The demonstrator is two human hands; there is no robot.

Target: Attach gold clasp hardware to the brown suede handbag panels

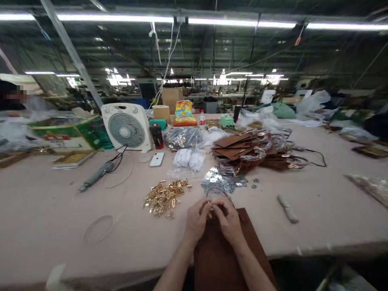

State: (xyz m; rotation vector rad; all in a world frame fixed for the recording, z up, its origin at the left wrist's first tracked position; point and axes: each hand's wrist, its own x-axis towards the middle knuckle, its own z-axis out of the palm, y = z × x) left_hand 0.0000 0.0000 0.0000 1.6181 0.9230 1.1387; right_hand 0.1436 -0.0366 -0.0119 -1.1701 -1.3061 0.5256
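My left hand [196, 219] and my right hand [229, 223] meet over the top edge of a brown bag piece [216, 256]. Fingertips of both are pinched together around a small gold-coloured metal fitting [210, 205], which they mostly cover. A curved handle wrapped in clear plastic [218, 190] arches up just beyond my fingers. The brown piece hangs over the table's front edge towards me. Left of my hands lies a loose pile of gold-coloured metal fittings [165, 197]. Just past the handle is a plastic sheet with small dark pieces [221, 180].
Brown bag pieces with wrapped handles [242, 147] are stacked at the back right. A white fan [126, 127], a phone [157, 159], a corded tool [96, 176] and a coil of thin strip [98, 229] lie leftwards. A grey wrapped roll [287, 209] rests on the right.
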